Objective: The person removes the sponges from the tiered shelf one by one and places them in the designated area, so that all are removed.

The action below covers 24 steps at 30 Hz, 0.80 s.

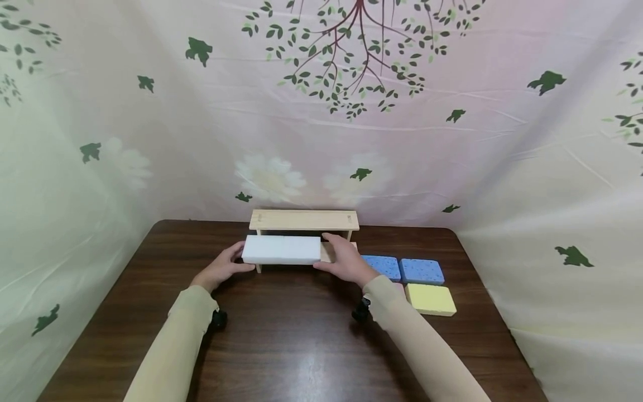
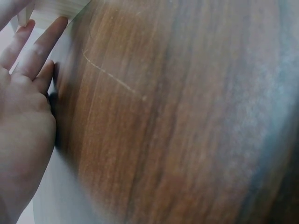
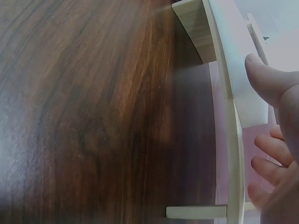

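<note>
Two white blocks (image 1: 281, 249), a faint seam between them, lie end to end along the lower front shelf of a light wooden two-step rack (image 1: 303, 220). The left hand (image 1: 221, 269) is at their left end, thumb in front; the left wrist view shows its fingers (image 2: 43, 46) fairly straight beside the wood. At the right end is the right hand (image 1: 346, 262), its thumb (image 3: 264, 77) against the white block (image 3: 247, 93) and its other fingers spread loosely beyond the end. Bare shelf (image 1: 327, 252) shows between the blocks and that hand.
Right of the rack, two blue sponges (image 1: 380, 267) (image 1: 422, 271) lie on the dark wooden table (image 1: 296, 335), with a yellow sponge (image 1: 430, 300) and a partly hidden pink one (image 1: 399, 288) nearer. Patterned cloth (image 1: 301, 139) hangs behind and at both sides.
</note>
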{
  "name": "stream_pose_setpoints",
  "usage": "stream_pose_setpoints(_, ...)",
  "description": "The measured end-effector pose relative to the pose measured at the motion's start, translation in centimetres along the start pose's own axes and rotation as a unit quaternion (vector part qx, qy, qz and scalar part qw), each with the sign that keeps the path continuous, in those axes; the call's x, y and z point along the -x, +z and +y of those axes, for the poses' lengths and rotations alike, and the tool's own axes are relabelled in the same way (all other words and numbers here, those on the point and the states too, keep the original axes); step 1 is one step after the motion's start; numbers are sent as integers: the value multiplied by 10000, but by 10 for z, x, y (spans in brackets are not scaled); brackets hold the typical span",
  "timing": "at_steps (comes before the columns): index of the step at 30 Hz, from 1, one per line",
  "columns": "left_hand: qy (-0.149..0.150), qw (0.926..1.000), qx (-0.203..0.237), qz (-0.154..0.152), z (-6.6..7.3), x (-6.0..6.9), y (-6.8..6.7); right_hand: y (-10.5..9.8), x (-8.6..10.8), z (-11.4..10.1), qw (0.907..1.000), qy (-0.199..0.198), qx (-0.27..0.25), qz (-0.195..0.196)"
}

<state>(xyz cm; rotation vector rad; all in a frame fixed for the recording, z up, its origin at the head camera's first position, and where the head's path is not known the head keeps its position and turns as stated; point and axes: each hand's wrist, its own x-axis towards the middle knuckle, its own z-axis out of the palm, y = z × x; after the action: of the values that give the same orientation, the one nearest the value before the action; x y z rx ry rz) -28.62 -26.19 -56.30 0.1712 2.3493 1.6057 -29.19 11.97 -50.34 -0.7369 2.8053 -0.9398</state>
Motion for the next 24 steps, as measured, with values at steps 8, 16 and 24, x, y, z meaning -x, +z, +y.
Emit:
stream_pose_setpoints(8,-82,9999,108,9,0,0,1,1,-5,-5,9996,215,51,-184)
stream_pose_setpoints(16,-51,10000,-12,-10,0,0,-1,3,-9,-5,9994,282,84,-195)
stream_pose_setpoints(24,-47,10000,24,-7,0,1,-1,5,-11,-6,9995,213,48,-214)
